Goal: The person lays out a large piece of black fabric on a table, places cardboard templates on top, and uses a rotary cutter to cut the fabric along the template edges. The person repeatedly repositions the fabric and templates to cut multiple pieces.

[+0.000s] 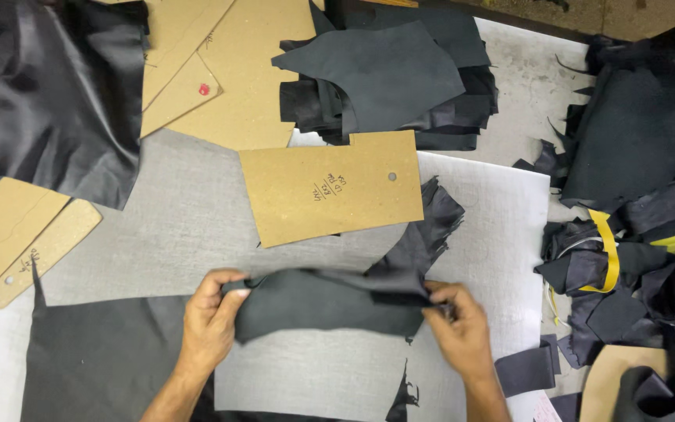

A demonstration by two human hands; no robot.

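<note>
Head view. The left hand [211, 320] is closed in a pinch: thumb and fingers [232, 283] fold over the left edge of a black leather piece [322, 306]. The right hand [458, 324] is likewise closed, its fingertips [439, 295] clamped on the right edge of the same piece. The piece hangs stretched between the two hands, just above the grey cutting mat [181, 211], which serves as the landmark below.

Counts. One rectangular cardboard template [330, 187] with a single punched hole lies on the mat directly behind the held piece; a ragged black scrap [431, 219] runs from its right edge down to the held piece. At the mat's left edge lie two small tan templates [21, 234], overlapping. Beyond the mat's far edge are at least three larger tan pattern boards [228, 78], one carrying a red dot. A stack of cut black pieces [392, 78] sits behind the mat to the right; the number of layers cannot be counted. A large dark hide [48, 86] lies off the mat's far-left corner.

Limits of view. To the right of the mat is a heap of dark offcuts [634, 234] with yellow strips [607, 250]; individual items cannot be separated. A dark sheet [103, 359] covers the mat's near-left corner and is cut off by the frame. Both forearms are cut off at the bottom edge.
</note>
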